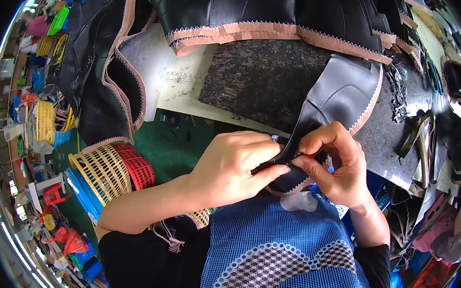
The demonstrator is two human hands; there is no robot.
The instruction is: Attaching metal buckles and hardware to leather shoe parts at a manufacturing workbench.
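A black leather boot upper (340, 89) lies in front of me, partly on the dark stone tabletop (253, 82). Pale brown lining with zigzag stitching runs along its edge. My left hand (243, 167) is closed on the upper's near part, thumb pointing toward my other hand. Beside that thumb, the thumb and forefinger of my right hand (337, 160) pinch a small dark bit at the upper. What this bit is I cannot make out, as the fingertips cover most of it. The lower end of the upper hangs over my blue checked apron (247, 224).
More black boot uppers (252, 4) are piled across the far side, and another upper (99, 95) stands at the left. Yellow and red plastic baskets (105, 173) are on the green floor by my left arm. Straps and shoe parts (420, 145) lie at the right.
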